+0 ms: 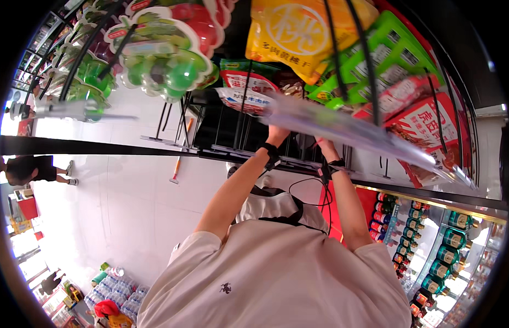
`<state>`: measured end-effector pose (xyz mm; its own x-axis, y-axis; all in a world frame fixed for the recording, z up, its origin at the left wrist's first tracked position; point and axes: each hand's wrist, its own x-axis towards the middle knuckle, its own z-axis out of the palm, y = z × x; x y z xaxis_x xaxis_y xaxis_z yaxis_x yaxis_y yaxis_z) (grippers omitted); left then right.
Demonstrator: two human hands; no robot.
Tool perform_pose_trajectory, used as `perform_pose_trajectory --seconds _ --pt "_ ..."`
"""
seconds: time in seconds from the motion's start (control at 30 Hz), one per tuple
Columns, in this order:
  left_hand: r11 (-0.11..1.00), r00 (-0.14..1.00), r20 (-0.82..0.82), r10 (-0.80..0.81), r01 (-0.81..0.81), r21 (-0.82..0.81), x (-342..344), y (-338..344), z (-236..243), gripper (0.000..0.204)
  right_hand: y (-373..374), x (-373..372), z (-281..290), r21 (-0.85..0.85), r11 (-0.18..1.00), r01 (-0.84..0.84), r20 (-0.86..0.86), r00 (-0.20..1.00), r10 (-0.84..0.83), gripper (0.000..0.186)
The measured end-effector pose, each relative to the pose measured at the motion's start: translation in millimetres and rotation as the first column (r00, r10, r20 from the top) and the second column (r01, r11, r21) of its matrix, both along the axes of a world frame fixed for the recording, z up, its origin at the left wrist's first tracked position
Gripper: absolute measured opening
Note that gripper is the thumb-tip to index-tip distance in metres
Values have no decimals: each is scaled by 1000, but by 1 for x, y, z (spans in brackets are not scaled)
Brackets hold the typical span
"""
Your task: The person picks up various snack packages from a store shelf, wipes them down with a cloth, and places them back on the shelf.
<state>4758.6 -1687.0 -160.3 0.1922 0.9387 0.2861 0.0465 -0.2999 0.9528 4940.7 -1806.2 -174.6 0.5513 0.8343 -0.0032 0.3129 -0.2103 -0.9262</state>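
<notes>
Though blurred, clear plastic strip [364, 129] across left fingers [277, 130], beyond right fingers [323, 144], grip unclear.

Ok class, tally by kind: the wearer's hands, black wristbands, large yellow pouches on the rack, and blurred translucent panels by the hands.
Hands (left hand, right hand): 2
Black wristbands: 2
Large yellow pouch: 1
Blurred translucent panel: 1
Total: 6
</notes>
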Motion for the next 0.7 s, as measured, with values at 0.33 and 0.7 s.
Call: perform_pose_trajectory --seconds 0.33,0.7 --pt "851 854 479 -202 395 -345 -43 -59 29 27 -19 0 25 -11 992 -122 -14 992 122 52" --pt "762 917 127 -377 385 -520 -124 -117 86 33 -76 -30 83 170 972 -161 -84 981 177 40"
